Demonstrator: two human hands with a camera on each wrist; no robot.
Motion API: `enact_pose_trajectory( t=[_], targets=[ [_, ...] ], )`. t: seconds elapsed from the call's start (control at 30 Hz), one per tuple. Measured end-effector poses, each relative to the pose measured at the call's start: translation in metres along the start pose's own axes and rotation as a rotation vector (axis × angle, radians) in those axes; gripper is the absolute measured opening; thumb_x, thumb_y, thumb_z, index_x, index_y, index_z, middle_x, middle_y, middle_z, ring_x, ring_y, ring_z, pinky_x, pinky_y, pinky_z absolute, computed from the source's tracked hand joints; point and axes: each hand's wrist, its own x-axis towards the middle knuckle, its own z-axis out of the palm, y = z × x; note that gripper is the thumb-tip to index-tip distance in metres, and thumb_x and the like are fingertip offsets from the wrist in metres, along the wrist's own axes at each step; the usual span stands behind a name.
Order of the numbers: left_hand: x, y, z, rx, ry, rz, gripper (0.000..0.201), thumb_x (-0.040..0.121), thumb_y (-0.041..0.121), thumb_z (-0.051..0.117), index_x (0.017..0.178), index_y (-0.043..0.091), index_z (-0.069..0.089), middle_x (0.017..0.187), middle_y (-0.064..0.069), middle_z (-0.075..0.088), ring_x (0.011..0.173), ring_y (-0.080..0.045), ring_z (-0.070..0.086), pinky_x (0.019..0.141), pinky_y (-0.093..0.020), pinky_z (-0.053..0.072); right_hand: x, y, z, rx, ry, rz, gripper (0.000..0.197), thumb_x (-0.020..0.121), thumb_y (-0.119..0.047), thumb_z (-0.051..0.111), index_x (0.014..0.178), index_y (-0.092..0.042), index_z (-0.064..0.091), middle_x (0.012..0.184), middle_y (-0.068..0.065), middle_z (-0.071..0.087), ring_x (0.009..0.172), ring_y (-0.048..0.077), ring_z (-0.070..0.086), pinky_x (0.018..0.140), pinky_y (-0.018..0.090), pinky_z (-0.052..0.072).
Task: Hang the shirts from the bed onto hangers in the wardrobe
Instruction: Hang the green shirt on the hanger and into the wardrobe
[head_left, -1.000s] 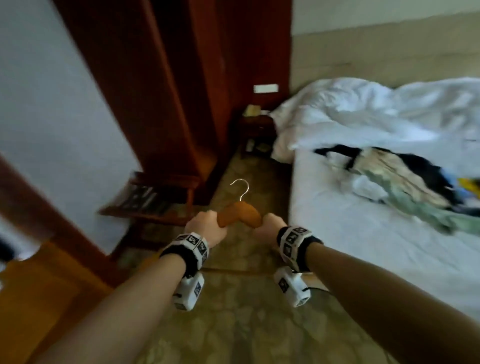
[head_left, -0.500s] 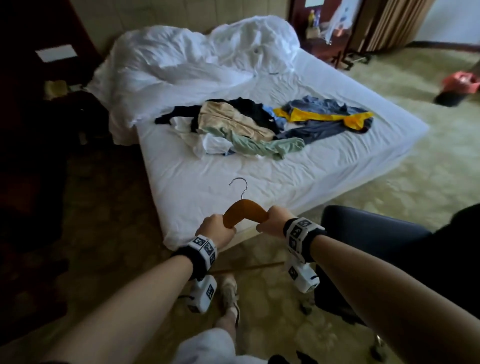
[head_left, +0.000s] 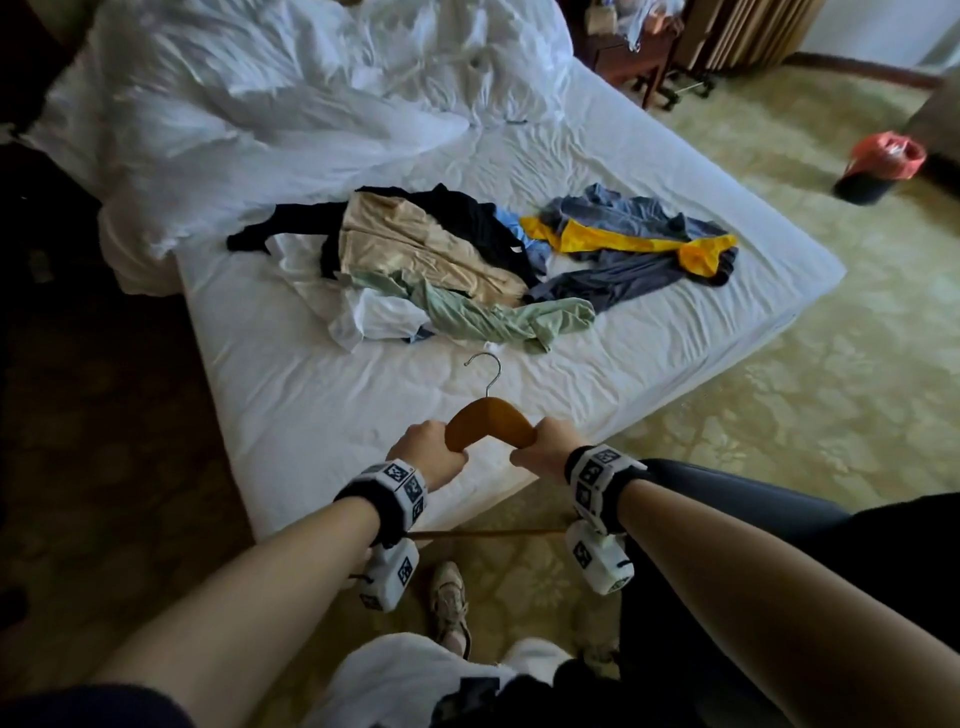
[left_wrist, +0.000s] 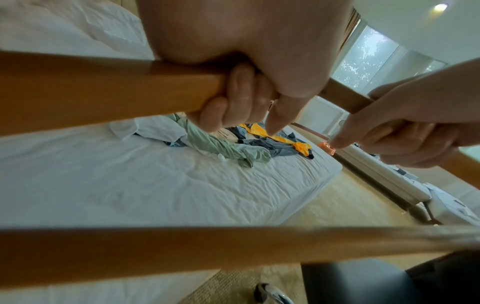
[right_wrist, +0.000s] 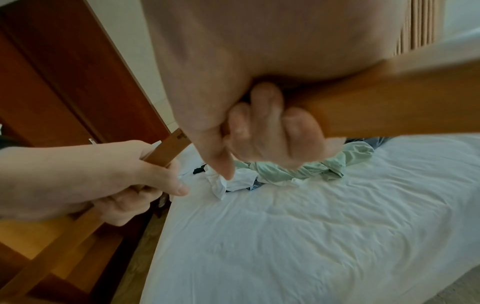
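A wooden hanger (head_left: 491, 423) with a metal hook (head_left: 485, 370) is held upright over the near corner of the bed (head_left: 322, 415). My left hand (head_left: 428, 454) grips its left arm, fingers (left_wrist: 233, 107) curled round the wood (left_wrist: 109, 96). My right hand (head_left: 545, 441) grips the right arm (right_wrist: 389, 109), fingers (right_wrist: 270, 133) wrapped round it. A heap of shirts lies mid-bed beyond the hook: a pale green one (head_left: 498, 317) nearest, a white one (head_left: 374, 317), a beige one (head_left: 415, 249), a black one (head_left: 467, 218), and a grey-and-yellow one (head_left: 639, 244). The wardrobe (right_wrist: 59, 82) shows only in the right wrist view.
A crumpled white duvet (head_left: 270, 104) covers the head of the bed. A dark chair (head_left: 727, 499) stands by my right arm. On the patterned carpet (head_left: 831, 389) stands a bin with a red bag (head_left: 880, 169) far right. A nightstand (head_left: 623, 57) is at the back.
The view swung from the wardrobe side to face the bed, and I have stepped closer to it. Both hands keep the same grip on the hanger.
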Motion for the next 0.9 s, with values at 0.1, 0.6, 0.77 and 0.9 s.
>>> enact_pose_trajectory(
  t=[0.1, 0.6, 0.77, 0.9],
  targets=[
    [0.036, 0.0, -0.008, 0.058, -0.019, -0.017, 0.013, 0.082, 0.028, 0.062, 0.073, 0.02, 0.058, 0.074, -0.002, 0.064, 0.068, -0.022, 0.063, 0.062, -0.027, 0.048, 0.031, -0.009, -0.008, -0.019, -0.031, 0.024, 0.026, 0.082, -0.03, 0.065, 0.067, -0.015, 0.049, 0.063, -0.001, 0.048, 0.055, 0.016, 0.047, 0.053, 0.027, 0.038],
    [0.236, 0.112, -0.003, 0.08, -0.1, -0.051, 0.015, 0.084, 0.024, 0.063, 0.072, 0.02, 0.055, 0.072, -0.001, 0.06, 0.073, -0.026, 0.062, 0.067, -0.029, 0.049, 0.231, 0.027, -0.138, 0.095, -0.232, -0.001, 0.024, 0.084, -0.03, 0.072, 0.075, -0.011, 0.06, 0.06, 0.002, 0.059, 0.048, 0.016, 0.053, 0.049, 0.025, 0.044],
    [0.299, 0.145, 0.011, 0.161, -0.2, -0.087, 0.008, 0.087, 0.03, 0.061, 0.086, 0.022, 0.061, 0.085, -0.003, 0.068, 0.084, -0.027, 0.066, 0.074, -0.033, 0.053, 0.307, 0.047, -0.181, 0.274, -0.539, -0.062, 0.031, 0.083, -0.037, 0.078, 0.086, -0.007, 0.07, 0.067, 0.005, 0.071, 0.058, 0.017, 0.066, 0.066, 0.032, 0.06],
    [0.351, 0.166, 0.029, 0.275, -0.209, 0.05, 0.026, 0.09, 0.035, 0.061, 0.114, 0.027, 0.062, 0.101, -0.004, 0.07, 0.096, -0.029, 0.066, 0.08, -0.035, 0.051, 0.363, 0.045, -0.204, 0.546, -0.625, -0.137, 0.035, 0.087, -0.037, 0.074, 0.091, -0.002, 0.074, 0.079, 0.012, 0.073, 0.063, 0.022, 0.066, 0.064, 0.033, 0.059]
  ],
)
